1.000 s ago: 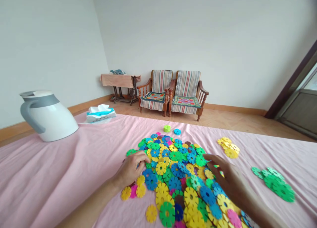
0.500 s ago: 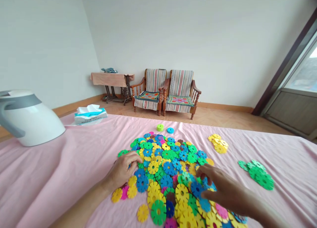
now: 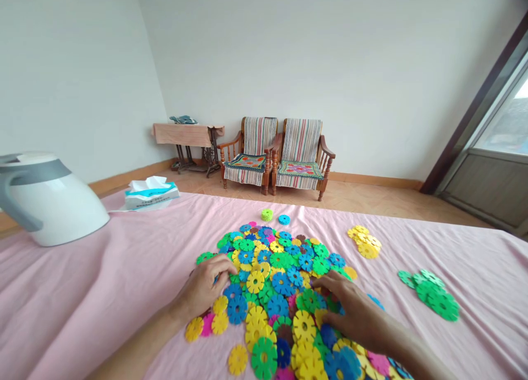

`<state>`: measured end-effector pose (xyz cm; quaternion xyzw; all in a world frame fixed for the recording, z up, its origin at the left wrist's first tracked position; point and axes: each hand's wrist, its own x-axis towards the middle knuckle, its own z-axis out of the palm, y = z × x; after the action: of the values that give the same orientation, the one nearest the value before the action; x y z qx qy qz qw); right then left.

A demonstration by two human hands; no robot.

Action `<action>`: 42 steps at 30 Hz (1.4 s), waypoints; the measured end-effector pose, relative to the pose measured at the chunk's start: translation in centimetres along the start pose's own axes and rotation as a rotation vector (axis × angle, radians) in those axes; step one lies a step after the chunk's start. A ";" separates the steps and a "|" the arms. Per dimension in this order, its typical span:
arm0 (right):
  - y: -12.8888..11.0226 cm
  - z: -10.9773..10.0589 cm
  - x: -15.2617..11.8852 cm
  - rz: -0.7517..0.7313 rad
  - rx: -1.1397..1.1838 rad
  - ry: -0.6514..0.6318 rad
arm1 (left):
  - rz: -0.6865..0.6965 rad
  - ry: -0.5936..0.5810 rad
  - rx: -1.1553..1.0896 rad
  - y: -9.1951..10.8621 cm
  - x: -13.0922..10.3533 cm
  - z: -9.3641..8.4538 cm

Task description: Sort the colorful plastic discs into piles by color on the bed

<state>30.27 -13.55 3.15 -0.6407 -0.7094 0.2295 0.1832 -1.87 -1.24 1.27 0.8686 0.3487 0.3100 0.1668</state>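
Note:
A heap of notched plastic discs (image 3: pixel 282 282) in green, blue, yellow, pink and brown is spread over a pink cloth (image 3: pixel 165 226). My left hand (image 3: pixel 208 284) rests at the heap's left edge with its fingers curled down; whatever is under the fingertips is hidden. Over the right part of the heap, my right hand (image 3: pixel 350 306) has its fingers and thumb apart, with a green disc (image 3: pixel 308 301) near the fingertips and nothing seen gripped. Apart from the heap lie a yellow group (image 3: pixel 367 243), a green group (image 3: pixel 438 298), a light green stack (image 3: pixel 267 215) and a blue stack (image 3: pixel 284 219).
A white and grey jug (image 3: pixel 61 204) stands at the left, with a tissue box (image 3: pixel 151 194) behind it. Beyond the cloth are two wooden armchairs (image 3: pixel 299 171), a covered sewing table (image 3: pixel 181 135) and a door at the right.
My right hand has moved a little left and its fingers reach further over the heap. Blue discs formerly by its thumb now lie lower down. My left hand has stayed in place.

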 end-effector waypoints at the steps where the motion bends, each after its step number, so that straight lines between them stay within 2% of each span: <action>1: -0.2 0.1 0.0 0.005 -0.001 -0.020 | -0.001 0.000 0.001 0.0 0.0 0.0; 5: -1.5 0.0 0.1 0.020 -0.034 -0.041 | -0.005 -0.005 0.001 0.0 -0.1 0.1; 8: -1.7 0.4 0.3 0.010 -0.040 0.001 | -0.008 -0.005 0.004 -0.1 -0.1 0.1; 13: -0.4 1.1 1.0 0.047 0.080 0.062 | -0.008 -0.008 0.005 -0.1 -0.1 0.1; 16: 0.5 0.7 1.4 0.039 0.188 0.085 | -0.010 -0.010 0.003 0.0 0.0 0.1; 20: 1.3 -0.1 1.8 0.029 0.303 0.180 | -0.007 -0.018 0.005 0.0 0.0 0.0; 24: 1.8 0.0 2.0 0.029 0.461 0.210 | -0.004 -0.018 0.008 0.0 0.0 0.1; 27: 2.0 0.2 2.1 0.014 0.401 0.245 | -0.008 -0.017 0.008 -0.1 0.0 0.1; 31: 2.0 0.4 1.8 -0.036 0.242 0.214 | -0.009 -0.018 0.005 -0.1 -0.1 0.1; 36: 1.8 0.5 1.4 -0.050 0.175 0.201 | -0.009 -0.023 0.011 0.0 -0.2 0.1; 39: 2.0 0.2 2.0 -0.055 0.197 0.296 | -0.020 -0.013 0.006 0.2 0.0 0.1; 42: 2.6 -0.6 3.5 0.009 0.278 0.396 | -0.031 0.002 0.008 0.4 0.0 0.2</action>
<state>32.35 -9.78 2.10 -0.6450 -0.6183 0.1954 0.4043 -1.52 -1.53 1.37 0.8634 0.3637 0.3069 0.1678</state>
